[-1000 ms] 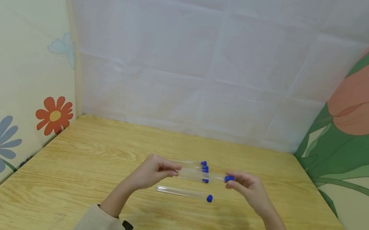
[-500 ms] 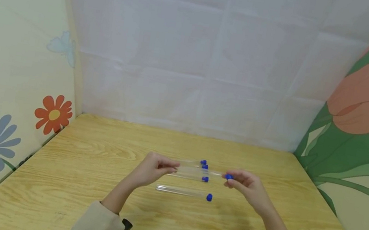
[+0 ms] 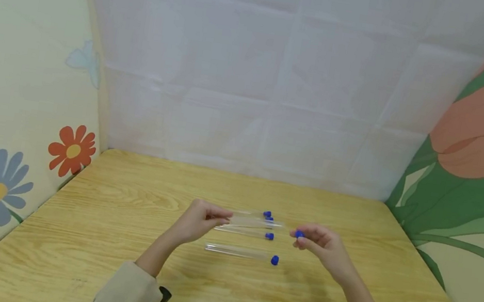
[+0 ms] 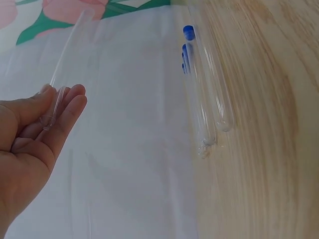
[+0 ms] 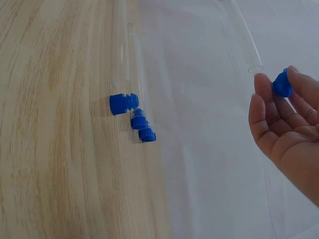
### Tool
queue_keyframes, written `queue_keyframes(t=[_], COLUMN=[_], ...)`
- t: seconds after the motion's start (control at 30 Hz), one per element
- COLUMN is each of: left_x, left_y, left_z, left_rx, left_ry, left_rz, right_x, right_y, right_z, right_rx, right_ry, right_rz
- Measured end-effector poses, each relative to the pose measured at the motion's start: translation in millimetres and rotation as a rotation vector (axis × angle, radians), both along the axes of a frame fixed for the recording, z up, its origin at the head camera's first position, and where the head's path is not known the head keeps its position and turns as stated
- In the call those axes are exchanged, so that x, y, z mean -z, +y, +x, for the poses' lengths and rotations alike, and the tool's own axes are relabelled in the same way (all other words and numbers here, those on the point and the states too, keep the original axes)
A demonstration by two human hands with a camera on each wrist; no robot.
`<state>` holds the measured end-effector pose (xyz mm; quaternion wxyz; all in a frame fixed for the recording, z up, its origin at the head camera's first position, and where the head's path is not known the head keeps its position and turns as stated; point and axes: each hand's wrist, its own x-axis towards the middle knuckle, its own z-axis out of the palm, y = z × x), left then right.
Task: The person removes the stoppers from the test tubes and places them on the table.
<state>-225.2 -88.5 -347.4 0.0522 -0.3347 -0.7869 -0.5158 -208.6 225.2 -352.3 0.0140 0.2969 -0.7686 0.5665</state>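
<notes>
My left hand [image 3: 199, 224] pinches a clear test tube [image 4: 70, 47] near its rounded closed end, above the table. The tube's open mouth points right. Between thumb and fingers, my right hand [image 3: 326, 244] pinches a blue stopper [image 5: 282, 84], a short gap away from that mouth. Nearest me on the table lies another clear test tube [image 3: 234, 250], with a loose blue stopper [image 5: 119, 103] beside its open end. Several tubes with blue stoppers in them, such as the stoppered test tube [image 3: 241, 231], lie behind, partly hidden by the held tube.
The wood-grain table [image 3: 116, 236] carries the tubes near its middle. A white sheet [image 3: 236, 66] hangs along the back edge. Flower-painted panels stand at the left [image 3: 3, 84] and right [image 3: 473, 206].
A second ago the held tube reached the stopper in my right hand. Now a gap shows between them, and my left hand with the tube has shifted slightly left.
</notes>
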Motion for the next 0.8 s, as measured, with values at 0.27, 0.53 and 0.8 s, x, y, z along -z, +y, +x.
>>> queue_keyframes(t=[0.27,0.53,0.8], left_x=[7.4,15.8,26.0], left_y=[-1,-1,-1], left_z=[-5.9,-11.2,-17.5], left_rx=[-0.008,-0.021,-0.061], left_ry=[-0.013,-0.025,0.022], left_rz=[-0.012,-0.034,-0.102], right_x=[2.1,4.2,6.0], right_y=[1,1,2], right_z=[-0.3,-0.7,-1.8], right_rx=[-0.007,-0.017,-0.030], right_ry=[-0.010,-0.021,-0.029], right_rz=[0.001,-0.001,-0.001])
